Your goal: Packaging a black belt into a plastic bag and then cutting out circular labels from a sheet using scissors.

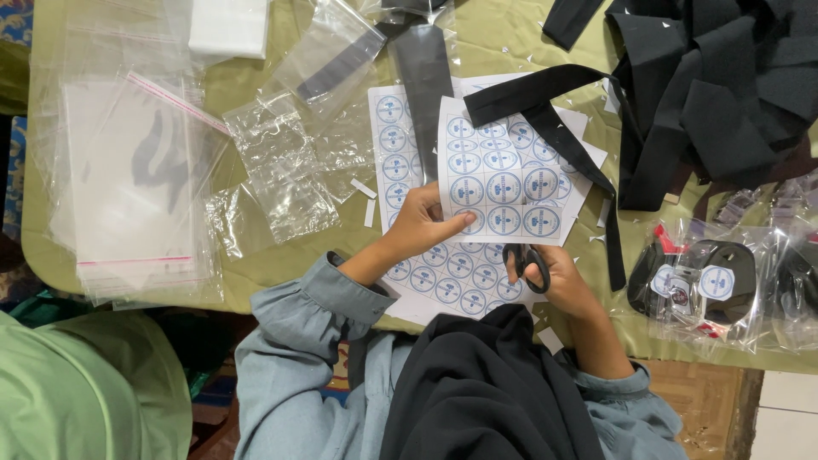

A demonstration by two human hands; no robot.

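Left fingers (pixel 456 223): your left hand (pixel 419 226) pinches the sticker sheet (pixel 503 175) at its lower left edge, thumb on top.
Right fingers (pixel 545 266): your right hand (pixel 558 277) is closed through the black scissors (pixel 527 260), just below the sheet.
Sheet: held above more sticker sheets (pixel 443 273) on the green tabletop (pixel 256 273).
Cutting well: keep the sheet taut, blades between the round-sticker rows.
Around: clear plastic bags (pixel 128 187) left, black straps (pixel 707 94) right.
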